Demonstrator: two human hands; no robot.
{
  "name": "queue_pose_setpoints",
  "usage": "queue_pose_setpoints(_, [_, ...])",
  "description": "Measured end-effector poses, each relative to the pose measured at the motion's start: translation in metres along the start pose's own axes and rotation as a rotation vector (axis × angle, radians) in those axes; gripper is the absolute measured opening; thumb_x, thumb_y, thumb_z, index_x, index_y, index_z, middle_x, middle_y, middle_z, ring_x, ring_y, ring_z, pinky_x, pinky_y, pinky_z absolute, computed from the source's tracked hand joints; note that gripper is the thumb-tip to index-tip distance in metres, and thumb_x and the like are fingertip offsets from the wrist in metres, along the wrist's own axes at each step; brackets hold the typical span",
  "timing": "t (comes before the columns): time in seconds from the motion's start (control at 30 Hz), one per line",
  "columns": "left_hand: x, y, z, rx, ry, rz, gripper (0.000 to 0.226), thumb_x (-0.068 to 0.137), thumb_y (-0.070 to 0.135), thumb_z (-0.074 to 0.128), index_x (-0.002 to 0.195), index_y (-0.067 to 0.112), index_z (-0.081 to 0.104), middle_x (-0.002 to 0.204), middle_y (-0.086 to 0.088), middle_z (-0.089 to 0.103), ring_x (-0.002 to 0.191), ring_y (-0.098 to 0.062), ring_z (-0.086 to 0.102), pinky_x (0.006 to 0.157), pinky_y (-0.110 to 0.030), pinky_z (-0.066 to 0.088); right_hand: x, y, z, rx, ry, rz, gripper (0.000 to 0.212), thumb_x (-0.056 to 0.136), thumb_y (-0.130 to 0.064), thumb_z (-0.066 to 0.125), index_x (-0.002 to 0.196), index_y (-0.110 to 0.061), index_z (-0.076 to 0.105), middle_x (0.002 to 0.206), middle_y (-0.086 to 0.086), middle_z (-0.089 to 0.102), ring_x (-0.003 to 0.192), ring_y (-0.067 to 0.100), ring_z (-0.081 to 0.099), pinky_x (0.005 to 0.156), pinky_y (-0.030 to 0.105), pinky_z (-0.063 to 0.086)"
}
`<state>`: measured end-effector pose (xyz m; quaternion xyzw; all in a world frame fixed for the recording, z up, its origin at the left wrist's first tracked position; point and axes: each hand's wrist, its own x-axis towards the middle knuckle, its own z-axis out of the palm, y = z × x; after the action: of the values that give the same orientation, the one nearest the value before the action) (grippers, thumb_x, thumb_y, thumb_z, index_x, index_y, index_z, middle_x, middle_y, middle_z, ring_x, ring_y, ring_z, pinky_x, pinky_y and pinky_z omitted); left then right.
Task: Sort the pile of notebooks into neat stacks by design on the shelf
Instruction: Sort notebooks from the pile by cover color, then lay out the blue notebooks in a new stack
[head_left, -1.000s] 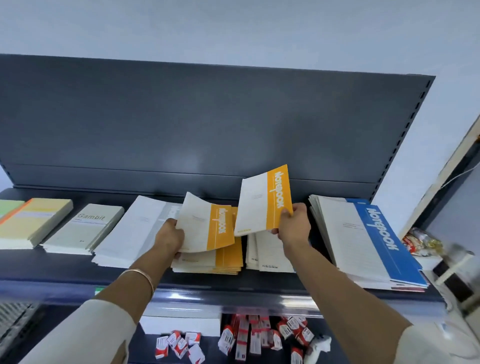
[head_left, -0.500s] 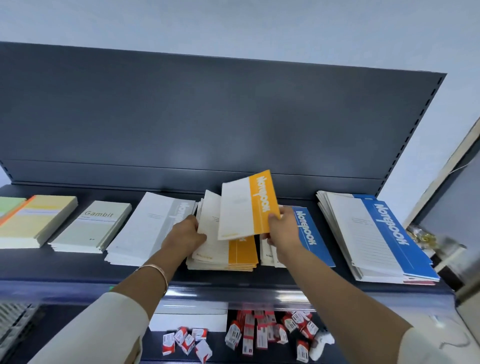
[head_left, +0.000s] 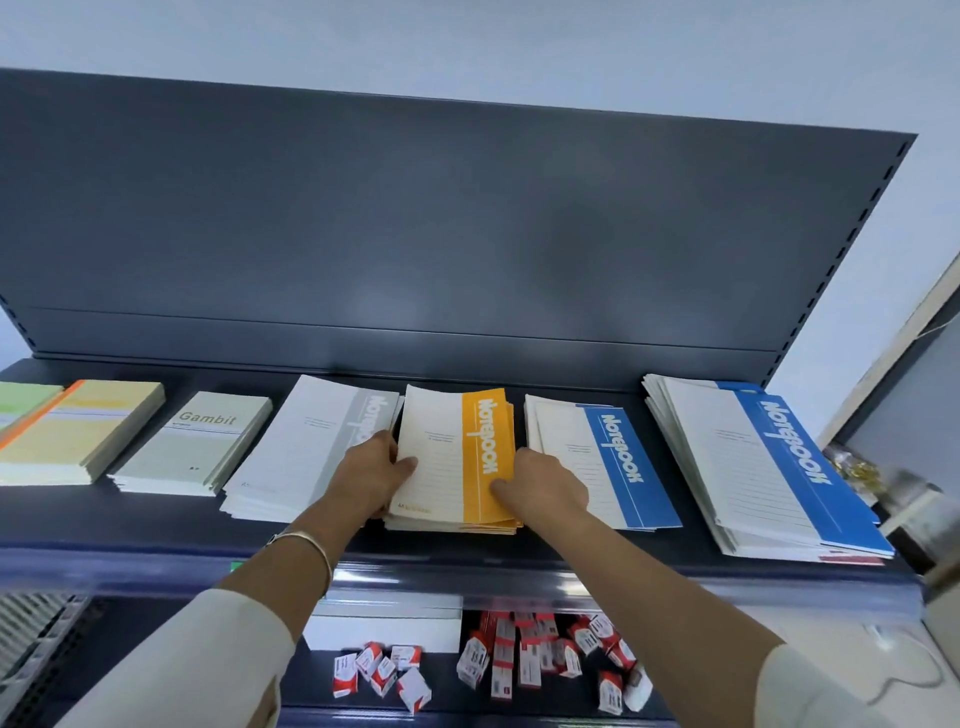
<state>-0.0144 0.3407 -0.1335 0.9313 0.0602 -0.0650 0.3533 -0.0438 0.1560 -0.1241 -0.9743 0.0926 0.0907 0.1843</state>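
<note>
- Dark grey shelf (head_left: 156, 525), matching back panel (head_left: 467, 234), pale wall (head_left: 467, 41).
- Counted: one orange stack (head_left: 457, 452) mid-shelf, one grey stack (head_left: 306, 447), two blue stacks (head_left: 608, 457).
- Left grip (head_left: 374, 467) and right grip (head_left: 545, 488) clasp the orange stack's sides.

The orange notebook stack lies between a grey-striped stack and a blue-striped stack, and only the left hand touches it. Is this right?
Not quite: both hands touch it. The head view shows the left hand gripping the left edge of the orange notebook stack and the right hand holding its right edge. It does lie between the grey-striped stack and a blue-striped stack.
</note>
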Motion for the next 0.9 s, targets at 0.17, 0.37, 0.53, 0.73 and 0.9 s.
queue_pose_setpoints(0.17, [0.001, -0.002, 0.001, 0.138, 0.021, 0.051, 0.018, 0.093, 0.026, 0.052, 0.100, 0.011, 0.044, 0.104, -0.011, 0.061, 0.085, -0.023, 0.056, 0.071, -0.032, 0.047, 0.002, -0.005, -0.008, -0.242, 0.083, -0.065, 0.034, 0.092, -0.044, 0.051, 0.116, -0.020, 0.051, 0.101, 0.000, 0.058, 0.093, 0.019, 0.060, 0.068, 0.029, 0.043])
queue_pose_setpoints(0.37, [-0.002, 0.007, -0.002, 0.410, 0.144, 0.119, 0.037, 0.093, 0.035, 0.047, 0.126, 0.021, 0.037, 0.120, -0.003, 0.055, 0.108, -0.025, 0.054, 0.075, -0.035, 0.045, 0.003, 0.008, -0.020, -0.394, 0.224, -0.280, 0.039, 0.097, -0.035, 0.045, 0.131, -0.018, 0.044, 0.125, 0.005, 0.054, 0.113, 0.025, 0.054, 0.090, 0.039, 0.045])
queue_pose_setpoints(0.53, [-0.004, 0.028, 0.002, 0.550, 0.227, 0.257, 0.036, 0.093, 0.036, 0.045, 0.126, 0.022, 0.045, 0.128, -0.002, 0.052, 0.119, -0.024, 0.046, 0.090, -0.037, 0.043, -0.001, 0.027, -0.031, -0.450, 0.270, -0.335, 0.038, 0.097, -0.035, 0.044, 0.130, -0.017, 0.047, 0.130, 0.007, 0.052, 0.121, 0.028, 0.049, 0.098, 0.042, 0.040])
queue_pose_setpoints(0.73, [-0.012, 0.071, 0.033, 0.546, 0.219, 0.368, 0.027, 0.095, 0.036, 0.044, 0.117, 0.025, 0.053, 0.123, 0.002, 0.054, 0.115, -0.020, 0.046, 0.092, -0.034, 0.040, -0.007, 0.086, -0.059, -0.431, 0.323, -0.314, 0.035, 0.096, -0.031, 0.042, 0.127, -0.017, 0.049, 0.130, 0.006, 0.052, 0.120, 0.027, 0.049, 0.099, 0.040, 0.038])
queue_pose_setpoints(0.9, [-0.031, 0.141, 0.094, 0.510, 0.136, 0.485, 0.025, 0.095, 0.034, 0.043, 0.115, 0.025, 0.055, 0.119, 0.001, 0.056, 0.114, -0.020, 0.046, 0.091, -0.033, 0.040, -0.015, 0.180, -0.093, -0.383, 0.346, -0.215, 0.037, 0.097, -0.034, 0.042, 0.129, -0.019, 0.050, 0.130, 0.003, 0.054, 0.120, 0.024, 0.050, 0.099, 0.037, 0.039])
